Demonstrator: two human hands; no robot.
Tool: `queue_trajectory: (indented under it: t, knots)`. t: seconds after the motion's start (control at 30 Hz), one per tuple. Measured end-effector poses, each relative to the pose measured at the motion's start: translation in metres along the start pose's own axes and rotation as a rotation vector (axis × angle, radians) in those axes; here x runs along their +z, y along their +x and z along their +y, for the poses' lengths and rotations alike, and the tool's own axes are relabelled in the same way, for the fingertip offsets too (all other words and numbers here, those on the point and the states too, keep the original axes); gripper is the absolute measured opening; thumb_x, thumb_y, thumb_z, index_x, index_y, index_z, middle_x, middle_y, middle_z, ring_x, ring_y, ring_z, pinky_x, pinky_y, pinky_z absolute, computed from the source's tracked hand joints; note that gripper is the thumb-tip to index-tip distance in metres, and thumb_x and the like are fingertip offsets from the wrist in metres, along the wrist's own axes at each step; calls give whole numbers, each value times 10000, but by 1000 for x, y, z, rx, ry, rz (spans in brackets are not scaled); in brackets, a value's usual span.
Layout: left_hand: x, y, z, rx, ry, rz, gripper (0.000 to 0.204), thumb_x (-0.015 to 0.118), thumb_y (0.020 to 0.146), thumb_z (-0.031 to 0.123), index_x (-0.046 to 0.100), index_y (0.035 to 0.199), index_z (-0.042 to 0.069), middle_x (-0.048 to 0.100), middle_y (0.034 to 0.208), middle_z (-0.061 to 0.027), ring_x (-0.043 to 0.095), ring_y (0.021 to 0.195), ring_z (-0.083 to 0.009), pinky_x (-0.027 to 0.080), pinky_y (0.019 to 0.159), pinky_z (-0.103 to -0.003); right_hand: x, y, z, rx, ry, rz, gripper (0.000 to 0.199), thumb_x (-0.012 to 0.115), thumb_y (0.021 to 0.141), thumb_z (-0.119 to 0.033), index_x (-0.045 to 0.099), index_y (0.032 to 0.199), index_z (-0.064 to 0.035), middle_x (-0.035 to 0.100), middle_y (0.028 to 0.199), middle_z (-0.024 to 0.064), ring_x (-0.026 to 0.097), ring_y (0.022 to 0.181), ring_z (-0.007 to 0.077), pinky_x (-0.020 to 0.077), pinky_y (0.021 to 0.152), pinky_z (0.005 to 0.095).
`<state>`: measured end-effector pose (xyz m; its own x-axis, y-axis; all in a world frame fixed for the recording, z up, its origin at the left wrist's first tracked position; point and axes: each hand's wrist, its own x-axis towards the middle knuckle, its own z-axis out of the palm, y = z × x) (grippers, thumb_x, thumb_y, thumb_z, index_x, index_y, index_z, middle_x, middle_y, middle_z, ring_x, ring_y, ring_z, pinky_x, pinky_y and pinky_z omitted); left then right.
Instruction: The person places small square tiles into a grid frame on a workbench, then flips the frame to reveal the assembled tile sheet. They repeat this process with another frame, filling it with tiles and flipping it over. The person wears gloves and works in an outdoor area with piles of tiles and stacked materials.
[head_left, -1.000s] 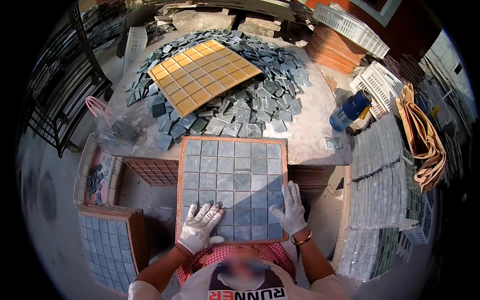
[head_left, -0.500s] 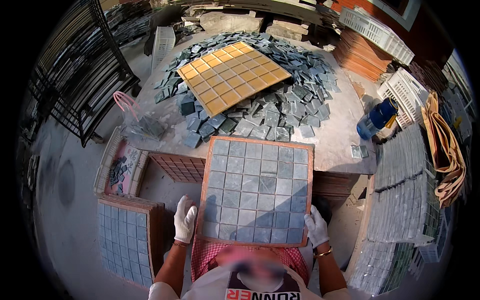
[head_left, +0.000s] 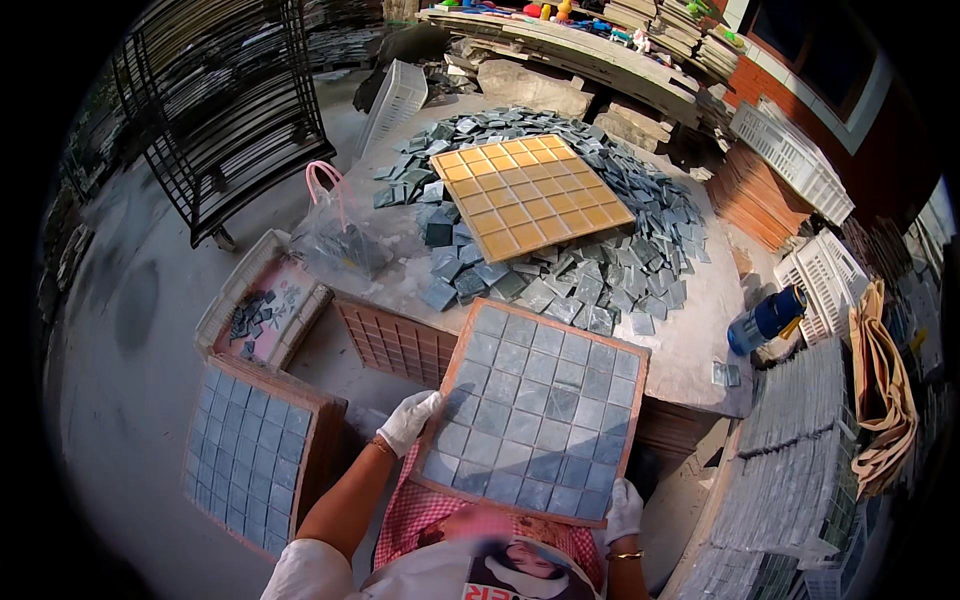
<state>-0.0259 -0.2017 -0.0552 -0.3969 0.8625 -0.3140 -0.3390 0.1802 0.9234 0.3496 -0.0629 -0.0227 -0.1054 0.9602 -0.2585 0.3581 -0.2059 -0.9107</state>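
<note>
— Gripping it by both side edges, see? The left hand in its white glove clamps the left rim of the filled tile frame, and the right hand pinches the lower right corner, thumb over the rim.

— Why so wide apart?

— My guess is balance. That frame is packed with grey-blue square tiles in rows, and it is lifted off the desk, tilted, over the person's lap. Held at one side only, the tiles would likely slide.

— And the orange thing further up?

— Another grid, the empty yellow tray, lying flat on the loose pile of grey tiles heaped on the desk. Handy reach, I'd say, tiles all round it.

— What about down on the left?

— A second filled frame leans there near the floor, and a white crate with a few tile scraps sits just above it. A clear bag with pink handles stands at the desk's left edge, a blue bottle at its right.

— Rough place.

— Concrete floor, dusty stone top, a black metal rack behind, white baskets and stacked sheets to the right.
</note>
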Motion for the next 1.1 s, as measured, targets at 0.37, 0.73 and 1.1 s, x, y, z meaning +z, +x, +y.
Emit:
queue_trajectory:
  t: [0.37,0.73,1.1]
  knots:
    - [18,-50,47,57,270,268,426,558,926,367,607,1006,-49,600,855,-36,524,821,-110,442,758,-274,5,-34,-67,-45,-100,-18,291,477,965,-259,565,1029,12,576,851,64,538,720,169,459,666,315]
    - [-96,-264,-23,215,-189,1116,396,530,926,313,593,1096,-39,629,945,-20,582,824,-107,473,748,-269,191,-29,-125,-155,162,-858,290,521,948,-248,578,1110,-14,613,879,27,546,642,105,449,564,241]
    - [-168,-376,-74,317,-283,1495,453,482,958,402,618,1068,-16,624,1019,-42,580,906,-139,462,809,-285,391,-123,-136,233,82,-1411,502,605,902,-331,490,1265,-4,570,1181,55,542,1003,116,449,751,238]
